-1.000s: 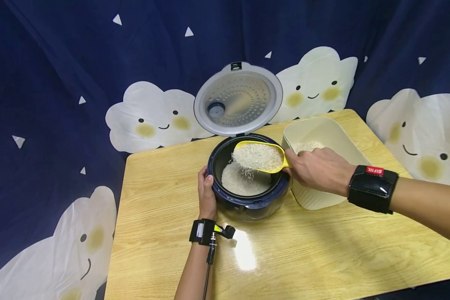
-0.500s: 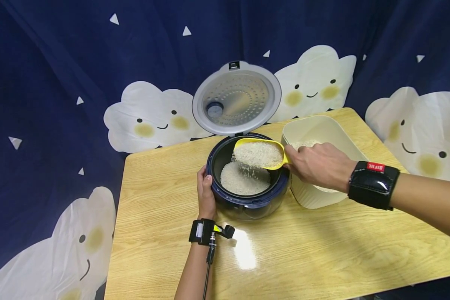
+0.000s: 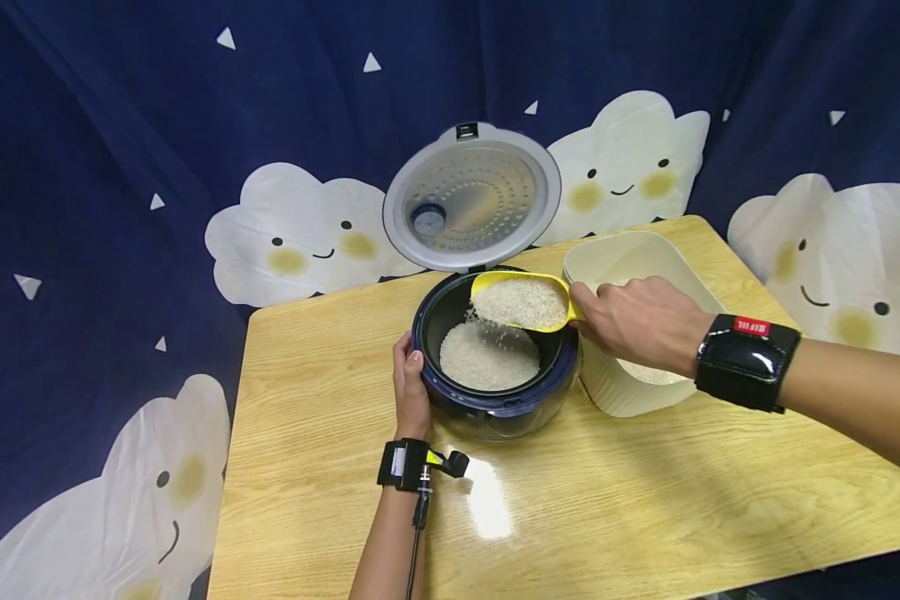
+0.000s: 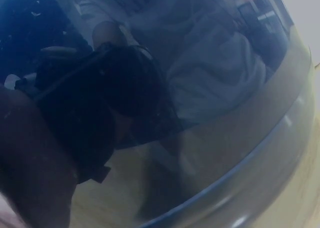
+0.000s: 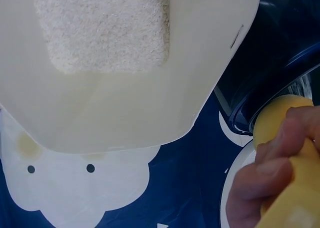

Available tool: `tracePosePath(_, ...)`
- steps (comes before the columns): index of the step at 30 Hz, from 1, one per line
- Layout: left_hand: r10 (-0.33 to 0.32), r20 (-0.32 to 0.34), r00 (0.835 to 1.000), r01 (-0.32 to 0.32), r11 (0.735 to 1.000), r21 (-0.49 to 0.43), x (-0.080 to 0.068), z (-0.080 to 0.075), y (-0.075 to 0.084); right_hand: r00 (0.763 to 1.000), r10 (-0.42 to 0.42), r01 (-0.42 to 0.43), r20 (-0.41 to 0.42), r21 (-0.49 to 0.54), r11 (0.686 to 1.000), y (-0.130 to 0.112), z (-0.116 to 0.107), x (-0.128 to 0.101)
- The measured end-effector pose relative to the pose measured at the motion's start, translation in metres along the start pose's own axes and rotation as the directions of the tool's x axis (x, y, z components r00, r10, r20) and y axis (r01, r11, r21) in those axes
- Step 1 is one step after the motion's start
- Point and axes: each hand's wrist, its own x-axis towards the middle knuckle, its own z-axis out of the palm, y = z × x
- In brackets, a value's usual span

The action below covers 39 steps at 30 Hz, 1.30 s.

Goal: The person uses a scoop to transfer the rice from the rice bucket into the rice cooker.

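Observation:
My right hand point(image 3: 641, 321) grips the handle of a yellow scoop point(image 3: 573, 307) filled with rice point(image 3: 521, 302). The scoop is over the inner pot of a dark blue rice cooker point(image 3: 495, 417), and grains fall from its edge. A mound of rice point(image 3: 487, 357) lies in the pot. My left hand point(image 3: 412, 387) rests against the cooker's left side, thumb toward the front. In the left wrist view the cooker's glossy wall point(image 4: 215, 102) fills most of the frame. The right wrist view shows fingers curled around the yellow handle point(image 5: 300, 178).
The cooker's grey lid point(image 3: 472, 200) stands raised at the back. A cream bin point(image 3: 622, 396) with rice in it point(image 5: 105, 27) stands just right of the cooker, beneath my right forearm and hand. A dark blue curtain with clouds hangs behind the wooden table point(image 3: 307, 467).
The scoop and right hand have risen slightly and tilted a little, while grains keep dropping into the pot. My left hand stays on the cooker's side.

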Motion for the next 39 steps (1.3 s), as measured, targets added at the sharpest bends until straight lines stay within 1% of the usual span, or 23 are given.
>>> tracePosePath(4, -0.007, -0.007, 1.0, 0.007, 1.0, -0.001, 0.0, -0.001, 0.001, 1.0, -0.017, 0.016, -0.018, -0.022, 1.0, 0.001, -0.001, 0.002)
tracePosePath(11, -0.008, -0.005, 1.0, 0.007, 1.0, -0.016, 0.0, -0.001, 0.0, 1.0, -0.008, 0.009, 0.007, -0.064, 0.998, 0.003, -0.005, 0.002)
tracePosePath(19, -0.004, -0.009, 1.0, 0.004, 1.0, -0.016, -0.002, 0.0, 0.0, 1.0, 0.008, -0.007, 0.008, -0.09, 0.996, 0.007, -0.007, 0.002)
tracePosePath(23, -0.004, -0.009, 1.0, 0.004, 1.0, -0.011, -0.002, 0.0, -0.001, 1.0, 0.003, -0.002, 0.003, -0.117, 0.993, 0.008, -0.008, 0.002)
tracePosePath(29, -0.005, -0.01, 1.0, 0.005, 1.0, -0.016, -0.002, 0.0, -0.002, 0.999, -0.005, 0.001, -0.032, -0.128, 0.992, 0.01, -0.009, 0.002)
tracePosePath(36, -0.004, -0.012, 1.0, 0.003, 1.0, -0.026, -0.003, 0.002, -0.001, 1.0, 0.0, -0.003, -0.02, -0.141, 0.99, 0.01, -0.01, 0.004)
tracePosePath(39, -0.003, -0.012, 1.0, 0.002, 0.999, -0.034, -0.003, 0.002, -0.001, 1.0, -0.008, 0.004, -0.028, -0.138, 0.99, 0.011, -0.011, 0.004)
